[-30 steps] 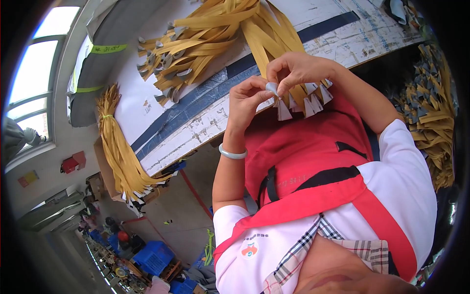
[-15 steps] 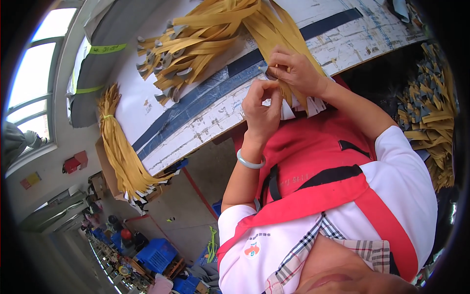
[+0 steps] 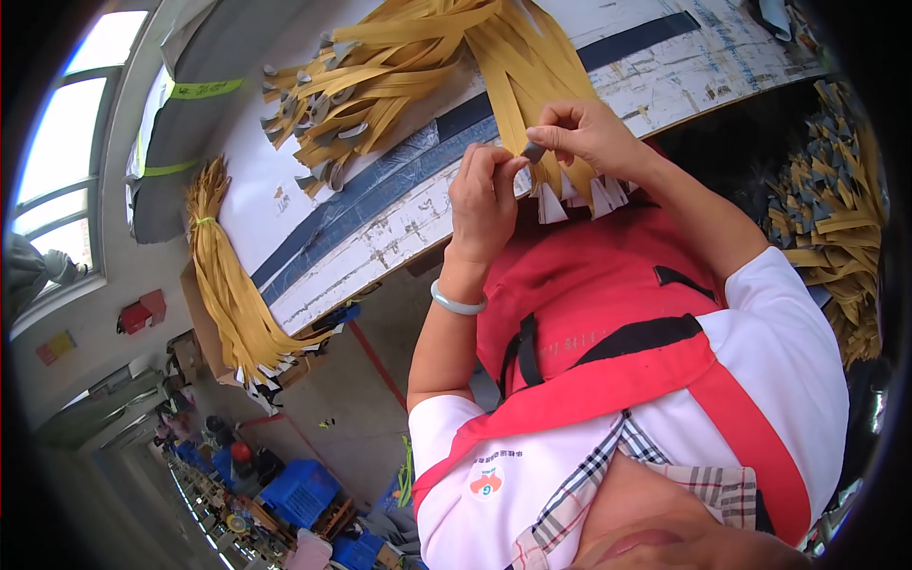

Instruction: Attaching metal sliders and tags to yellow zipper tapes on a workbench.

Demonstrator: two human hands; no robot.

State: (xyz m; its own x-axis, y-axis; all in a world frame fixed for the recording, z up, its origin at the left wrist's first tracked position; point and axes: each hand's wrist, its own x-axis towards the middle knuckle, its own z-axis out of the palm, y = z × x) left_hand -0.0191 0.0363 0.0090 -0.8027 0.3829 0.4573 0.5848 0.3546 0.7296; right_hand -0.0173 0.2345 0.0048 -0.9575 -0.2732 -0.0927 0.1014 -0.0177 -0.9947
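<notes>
Flat mustard-yellow tape strips (image 3: 537,71) hang over the table's near edge, several with white lower ends. At that edge my right hand (image 3: 584,141) pinches a small grey end tab (image 3: 534,151) on one strip between thumb and forefinger. Close on its left is my left hand (image 3: 483,195), a pale bangle on the wrist. Its thumb and fingertips are pinched together by the tab; what they hold, if anything, is too small to make out. Farther up and left on the table lies a heap of yellow strips with grey tabs (image 3: 328,142).
Dark blue bands (image 3: 370,204) run along the worn white tabletop (image 3: 389,237). A tied yellow bundle (image 3: 223,275) drapes over its left end, beside a cardboard box (image 3: 197,328). More tabbed strips (image 3: 831,218) are piled at right. Blue crates (image 3: 299,494) stand on the floor.
My left hand has shifted left and slightly up. My right hand has moved a little right and down, with the grey tab still pinched. The hanging strips have spread slightly left.
</notes>
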